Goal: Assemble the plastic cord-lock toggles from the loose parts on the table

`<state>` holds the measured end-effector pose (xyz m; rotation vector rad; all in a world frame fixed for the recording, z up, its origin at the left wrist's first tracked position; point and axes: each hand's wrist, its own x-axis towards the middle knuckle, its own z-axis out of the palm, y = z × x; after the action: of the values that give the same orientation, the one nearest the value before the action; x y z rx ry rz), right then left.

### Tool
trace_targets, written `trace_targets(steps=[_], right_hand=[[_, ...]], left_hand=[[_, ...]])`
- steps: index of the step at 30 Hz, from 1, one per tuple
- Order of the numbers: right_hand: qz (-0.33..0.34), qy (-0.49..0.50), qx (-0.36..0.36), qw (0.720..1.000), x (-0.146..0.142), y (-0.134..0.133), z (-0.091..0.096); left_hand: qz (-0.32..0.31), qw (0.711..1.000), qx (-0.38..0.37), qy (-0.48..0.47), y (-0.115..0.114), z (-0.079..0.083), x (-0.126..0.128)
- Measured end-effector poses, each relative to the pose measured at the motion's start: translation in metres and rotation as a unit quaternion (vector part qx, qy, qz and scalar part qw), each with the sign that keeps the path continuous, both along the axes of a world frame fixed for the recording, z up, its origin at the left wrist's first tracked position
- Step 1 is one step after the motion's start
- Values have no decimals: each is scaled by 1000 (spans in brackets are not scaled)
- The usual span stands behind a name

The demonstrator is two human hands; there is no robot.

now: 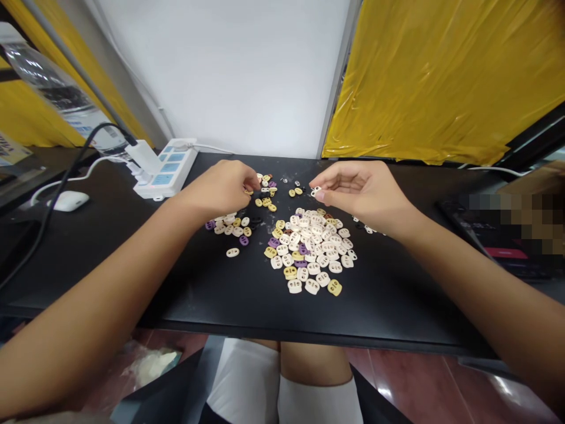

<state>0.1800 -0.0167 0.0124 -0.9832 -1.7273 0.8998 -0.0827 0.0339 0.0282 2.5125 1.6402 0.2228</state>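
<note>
A heap of small two-hole cord stoppers [311,247], mostly cream with some yellow and purple ones, lies on the black table [220,294]. My right hand [362,191] hovers above the heap's far edge and pinches a cream stopper [316,191] between thumb and fingers. My left hand [223,188] is curled over a smaller scatter [232,227] to the left, fingertips pinched on a yellow stopper [248,191]. A loose group of yellow and cream stoppers [266,197] lies between the two hands.
A white power strip [170,168] with a plugged charger and cables sits at the back left, next to a white earbud case [68,201] and a water bottle [57,88]. Dark items lie at the right [498,241]. White wall and yellow sheeting stand behind the table.
</note>
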Motion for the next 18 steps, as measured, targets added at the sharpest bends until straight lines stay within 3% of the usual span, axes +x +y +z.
trace_targets(steps=[4,11,15,18], right_hand=[[2,2,-7,1000,0,1,-2],[7,-11,6,1000,0,1,-3],[4,-10,5,1000,1,1,-3],[5,-5,4,1000,1,2,-4]], left_hand=[[34,999,-10,-3,1,10,-10],[58,990,-113,55,-2,18,-11],[52,991,-106,61,-1,16,-11],[36,996,-77,14,-4,17,-6]])
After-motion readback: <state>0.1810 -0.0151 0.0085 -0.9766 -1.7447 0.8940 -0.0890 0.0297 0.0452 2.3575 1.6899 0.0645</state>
